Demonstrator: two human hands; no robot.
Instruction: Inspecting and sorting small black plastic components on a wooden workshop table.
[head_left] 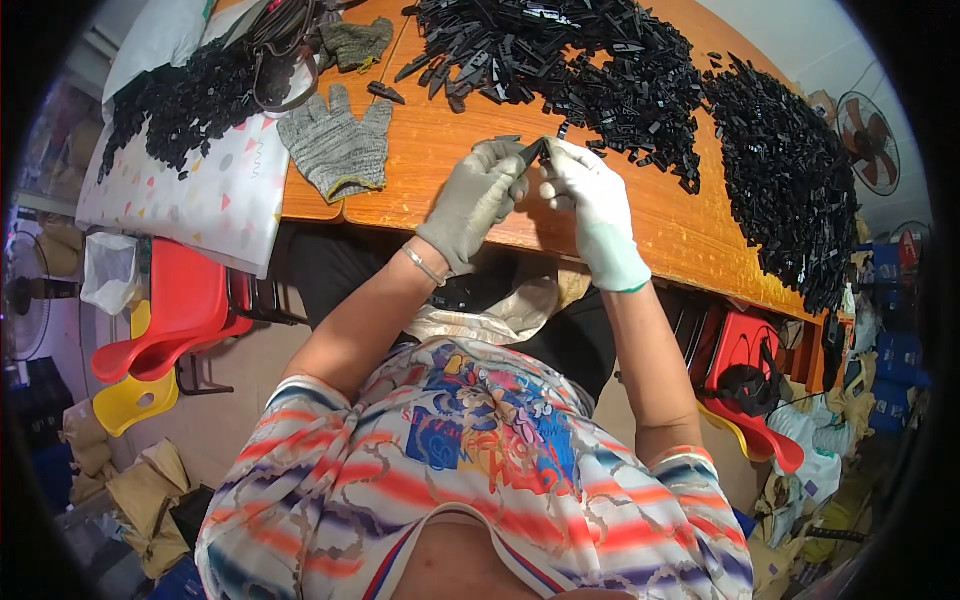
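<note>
You are working with both gloved hands raised just above the near edge of the wooden table (640, 225); your left hand (478, 196), in a grey knit glove, is curling its fingers around the near end of a small black plastic part (533, 151), and your right hand (590, 195), in a paler whitish glove with a green cuff, is pinching the same part from the other side, so the two hands are meeting at it, fingertips almost touching; the part is sitting between them, over the bare wood, tilted and mostly hidden by the fingers, so its exact shape is hard to tell; a thin bracelet (424, 266) is circling your left wrist; beyond your hands a long heap of black plastic pieces (560, 60) is spreading across the far side of the table, and a second, denser heap (790, 180) is lying along the right end, well apart from your hands; a spare grey knit glove (335, 140) is lying flat on the table to the left of your left hand, with another crumpled glove (355, 42) farther back; at the left end a white patterned cloth (200, 190) is hanging over the table edge, carrying a further scatter of black pieces (175, 100); a red plastic chair (180, 310) is standing below it.
</note>
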